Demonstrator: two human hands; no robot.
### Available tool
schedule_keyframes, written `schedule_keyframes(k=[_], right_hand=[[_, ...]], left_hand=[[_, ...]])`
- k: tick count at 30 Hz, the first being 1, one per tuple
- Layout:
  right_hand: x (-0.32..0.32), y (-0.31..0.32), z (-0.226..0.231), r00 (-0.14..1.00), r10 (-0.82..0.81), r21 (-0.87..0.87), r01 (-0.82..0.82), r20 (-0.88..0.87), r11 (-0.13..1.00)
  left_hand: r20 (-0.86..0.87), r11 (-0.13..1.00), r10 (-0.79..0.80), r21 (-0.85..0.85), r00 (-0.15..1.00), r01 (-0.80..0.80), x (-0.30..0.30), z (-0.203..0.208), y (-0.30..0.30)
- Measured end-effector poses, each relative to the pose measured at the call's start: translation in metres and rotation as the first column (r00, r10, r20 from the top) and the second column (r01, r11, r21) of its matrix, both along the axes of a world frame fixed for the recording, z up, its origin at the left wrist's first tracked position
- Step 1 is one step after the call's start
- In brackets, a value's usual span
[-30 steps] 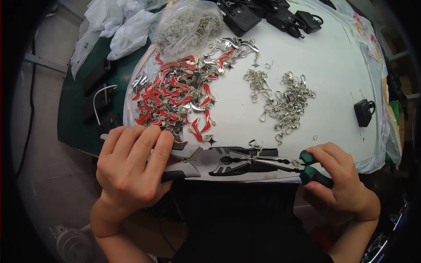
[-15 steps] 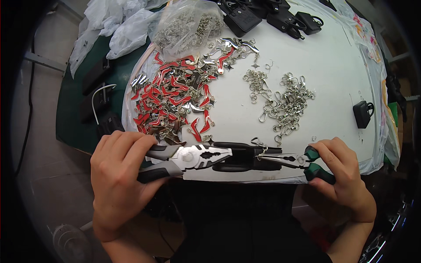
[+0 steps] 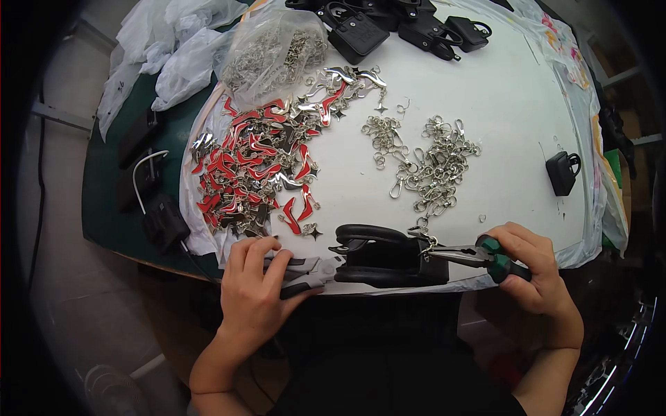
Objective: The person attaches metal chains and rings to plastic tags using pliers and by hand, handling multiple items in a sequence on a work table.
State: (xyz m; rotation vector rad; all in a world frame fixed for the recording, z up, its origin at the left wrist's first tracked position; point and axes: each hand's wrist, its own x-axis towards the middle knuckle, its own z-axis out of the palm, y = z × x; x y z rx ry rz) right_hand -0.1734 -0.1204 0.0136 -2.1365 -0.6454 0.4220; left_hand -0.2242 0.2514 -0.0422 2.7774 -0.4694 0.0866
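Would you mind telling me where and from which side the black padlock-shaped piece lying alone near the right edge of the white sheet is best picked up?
Grip the black padlock-shaped piece across its blocky body, coming from above with fingers on its two side faces. It lies apart from everything else on the white sheet, so both sides look free. Its thin loop on top looks a less steady hold.

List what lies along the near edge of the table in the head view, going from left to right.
Left hand over grey-handled pliers → black pouch with a loop handle → metal clasp at the pouch's right edge → needle-nose pliers with green handles → right hand.
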Motion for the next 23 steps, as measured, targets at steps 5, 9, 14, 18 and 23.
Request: schedule_keyframes(k=[5,9,14,18,23], right_hand=[[-0.002,0.000,-0.004,0.999,0.040,0.028,-0.041,0.031,0.999],[0.012,-0.006,-0.007,0.997,0.030,-0.020,-0.031,-0.065,0.999],[0.015,-0.073,-0.074,0.728,-0.476,-0.228,0.636,0.493,0.737],[0.015,-0.095,-0.102,0.652,-0.381,-0.406,0.730,0.656,0.550],[0.033,-0.050,-0.075,0.739,-0.266,-0.435,0.604,0.619,0.668]], left_hand=[[-0.174,0.737,-0.188,-0.676,0.967,0.021,0.022,0.015,-0.030],[-0.194,0.514,-0.340,-0.858,0.920,0.009,0.027,0.000,-0.050],[0.027,0.636,-0.287,-0.742,0.958,0.211,0.061,0.018,-0.062],[0.066,0.823,-0.273,-0.500,0.960,0.268,0.081,0.012,-0.055],[-0.134,0.836,-0.318,-0.506,0.939,0.211,0.093,0.008,-0.046]])
